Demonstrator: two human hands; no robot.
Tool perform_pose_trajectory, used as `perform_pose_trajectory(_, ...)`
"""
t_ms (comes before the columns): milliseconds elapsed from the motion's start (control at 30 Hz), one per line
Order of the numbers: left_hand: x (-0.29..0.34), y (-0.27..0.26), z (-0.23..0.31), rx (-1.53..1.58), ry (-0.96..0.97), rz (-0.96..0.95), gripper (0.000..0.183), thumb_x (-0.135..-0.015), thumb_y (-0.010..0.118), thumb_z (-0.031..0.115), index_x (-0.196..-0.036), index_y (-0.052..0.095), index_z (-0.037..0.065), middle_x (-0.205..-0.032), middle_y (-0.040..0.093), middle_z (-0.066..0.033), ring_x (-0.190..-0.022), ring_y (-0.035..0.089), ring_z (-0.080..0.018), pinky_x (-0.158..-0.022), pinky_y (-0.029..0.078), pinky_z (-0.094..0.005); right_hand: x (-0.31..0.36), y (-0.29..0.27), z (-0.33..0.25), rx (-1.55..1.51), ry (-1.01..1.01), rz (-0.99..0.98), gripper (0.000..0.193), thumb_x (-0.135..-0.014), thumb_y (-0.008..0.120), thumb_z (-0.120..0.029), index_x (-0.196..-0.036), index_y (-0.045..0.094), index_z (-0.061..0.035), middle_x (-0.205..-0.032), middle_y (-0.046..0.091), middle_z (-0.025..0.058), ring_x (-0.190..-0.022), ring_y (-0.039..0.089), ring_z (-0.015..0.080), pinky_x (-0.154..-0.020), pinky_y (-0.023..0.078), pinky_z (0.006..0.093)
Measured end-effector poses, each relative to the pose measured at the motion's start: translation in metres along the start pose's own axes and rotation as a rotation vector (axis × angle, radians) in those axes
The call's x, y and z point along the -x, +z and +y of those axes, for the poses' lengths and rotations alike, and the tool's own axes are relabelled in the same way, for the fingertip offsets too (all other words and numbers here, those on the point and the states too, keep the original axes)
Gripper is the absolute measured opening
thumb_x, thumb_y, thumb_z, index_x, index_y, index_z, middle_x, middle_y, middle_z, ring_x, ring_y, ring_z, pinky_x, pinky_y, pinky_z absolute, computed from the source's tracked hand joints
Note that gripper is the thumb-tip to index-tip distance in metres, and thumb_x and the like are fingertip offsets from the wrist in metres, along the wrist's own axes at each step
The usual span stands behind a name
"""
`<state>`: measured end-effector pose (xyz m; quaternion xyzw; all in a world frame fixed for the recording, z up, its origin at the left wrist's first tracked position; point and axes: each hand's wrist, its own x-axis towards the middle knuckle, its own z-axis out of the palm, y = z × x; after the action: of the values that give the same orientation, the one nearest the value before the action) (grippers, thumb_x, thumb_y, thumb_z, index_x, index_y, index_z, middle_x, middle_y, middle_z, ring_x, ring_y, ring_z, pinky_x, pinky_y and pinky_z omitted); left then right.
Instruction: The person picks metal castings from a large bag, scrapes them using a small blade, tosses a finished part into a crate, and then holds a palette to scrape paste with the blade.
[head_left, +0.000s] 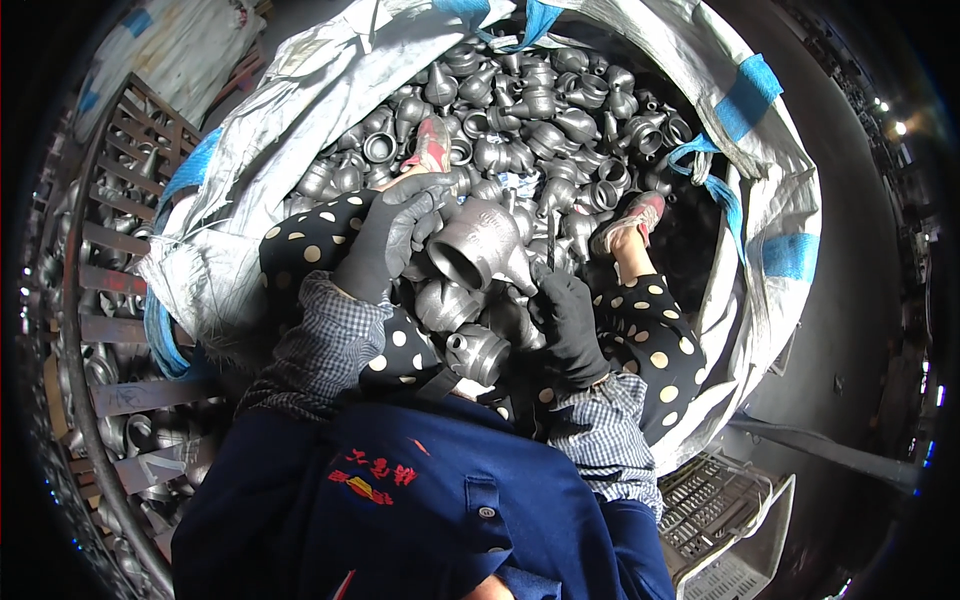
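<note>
A large grey metal pipe fitting (485, 230), with a wide round mouth and a narrower neck, is tilted between my hands, above my lap. My left hand (392, 235), in a dark grey glove, is closed at the fitting's left side; its fingertips are partly hidden. Close to the narrow neck, my right hand (568, 325) has its gloved fingers curled. A thin dark rod (552, 238) stands just above those fingers, but whether they grip it is unclear. Below the held piece, a smaller fitting with a short spout (477, 355) lies between my legs.
A big white woven bag (765, 330) with blue straps surrounds me, full of similar grey fittings (540, 100). My feet rest among them. At left stands a rusty metal crate (115, 240) holding more metal parts. A pale plastic basket (735, 540) sits at lower right.
</note>
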<state>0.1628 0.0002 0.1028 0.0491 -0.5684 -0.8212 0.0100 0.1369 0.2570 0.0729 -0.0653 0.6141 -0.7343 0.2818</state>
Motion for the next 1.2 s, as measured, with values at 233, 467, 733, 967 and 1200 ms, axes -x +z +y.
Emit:
perform_pose_trajectory(233, -0.001, -0.007, -0.017, -0.020, -0.096, 0.201, 0.026, -0.097, 0.048, 0.015, -0.115, 0.056, -0.003, -0.106, 0.063, -0.0105, -0.100, 0.061, -0.0188, -0.090, 0.051, -0.0321, 0.007, 0.011, -0.016, -0.092, 0.044, -0.042, 0.026, -0.091, 0.057, -0.025, -0.097, 0.066, -0.0008, -0.063, 0.057, -0.0023, -0.045, 0.036, 0.0016, -0.042, 0.026, 0.0183)
perform_pose_trajectory(467, 0.011, 0.021, 0.002, 0.074, -0.090, 0.275, 0.023, -0.094, 0.055, 0.018, -0.108, 0.060, 0.000, -0.089, 0.064, -0.0014, -0.067, 0.058, -0.0051, -0.055, 0.048, -0.0160, 0.008, 0.010, -0.018, -0.238, 0.097, -0.008, 0.026, -0.091, 0.058, -0.023, -0.100, 0.064, -0.0002, -0.067, 0.061, 0.0002, -0.044, 0.037, 0.0023, -0.040, 0.026, 0.0172)
perform_pose_trajectory(733, 0.011, 0.017, 0.003, 0.071, -0.082, 0.151, 0.023, -0.095, 0.053, 0.022, -0.104, 0.061, 0.003, -0.081, 0.061, 0.0036, -0.055, 0.047, -0.0002, -0.043, 0.032, -0.0131, 0.000, -0.004, 0.008, -0.333, 0.076, 0.015, 0.037, -0.097, 0.046, -0.032, -0.083, 0.062, -0.0011, -0.060, 0.057, 0.0017, -0.043, 0.039, 0.0045, -0.041, 0.031, 0.0179)
perform_pose_trajectory(967, 0.012, 0.017, 0.002, 0.092, -0.015, 0.186, 0.021, -0.093, 0.057, 0.018, -0.105, 0.058, 0.001, -0.084, 0.064, -0.0049, -0.062, 0.056, -0.0059, -0.048, 0.044, -0.0164, 0.001, 0.001, 0.004, -0.299, 0.096, -0.001, 0.038, -0.097, 0.044, -0.036, -0.082, 0.059, -0.0041, -0.060, 0.054, -0.0002, -0.041, 0.040, 0.0050, -0.037, 0.029, 0.0188)
perform_pose_trajectory(1200, 0.016, 0.027, 0.012, -0.149, -0.063, 0.203, 0.024, -0.097, 0.049, 0.025, -0.104, 0.058, 0.003, -0.089, 0.063, 0.0011, -0.060, 0.045, 0.0004, -0.048, 0.035, -0.0142, -0.001, 0.000, 0.006, -0.553, 0.229, -0.031, 0.033, -0.097, 0.044, -0.038, -0.102, 0.054, -0.0062, -0.066, 0.056, 0.0002, -0.042, 0.040, 0.0045, -0.035, 0.028, 0.0176)
